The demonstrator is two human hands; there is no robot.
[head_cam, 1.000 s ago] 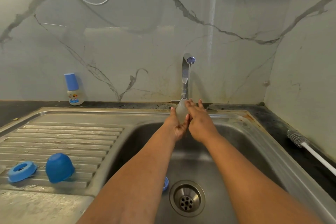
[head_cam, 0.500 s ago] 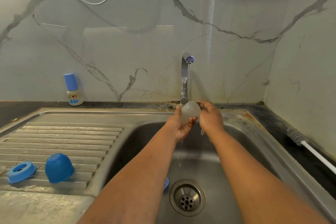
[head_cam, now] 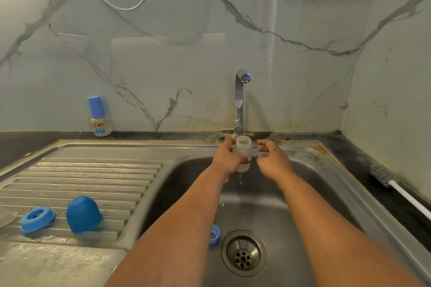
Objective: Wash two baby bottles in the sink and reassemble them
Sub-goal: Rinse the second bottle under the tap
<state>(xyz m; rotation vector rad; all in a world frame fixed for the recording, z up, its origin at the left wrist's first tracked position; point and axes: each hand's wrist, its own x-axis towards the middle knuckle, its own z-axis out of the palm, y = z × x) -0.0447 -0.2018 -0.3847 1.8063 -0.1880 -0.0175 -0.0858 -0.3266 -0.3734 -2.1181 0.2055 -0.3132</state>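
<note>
Translucent plastic shows in my left hand (head_cam: pixel 227 158): its grip is curled around the bare bottle body (head_cam: pixel 242 150), held upright with the open neck at 12 o'clock, just under the tap (head_cam: pixel 240 100) and over the steel sink (head_cam: pixel 326 184). Drops fall from the bottle's base. My right hand (head_cam: pixel 272 161) sits just beside it at 3 o'clock, fingers loosely bent, its grip holding nothing; I cannot tell whether the fingertips touch the bottle.

At 8 o'clock on the ribbed drainboard (head_cam: pixel 93 177) lie a blue cap (head_cam: pixel 83 214) and a blue collar ring (head_cam: pixel 37 216), side by side. Another small blue ring (head_cam: pixel 214 234) lies in the basin beside the drain (head_cam: pixel 243 253). An assembled second bottle (head_cam: pixel 99 116) stands at 10 o'clock against the wall. At 3 o'clock a bottle brush (head_cam: pixel 384 176) lies on the dark table (head_cam: pixel 363 165).
</note>
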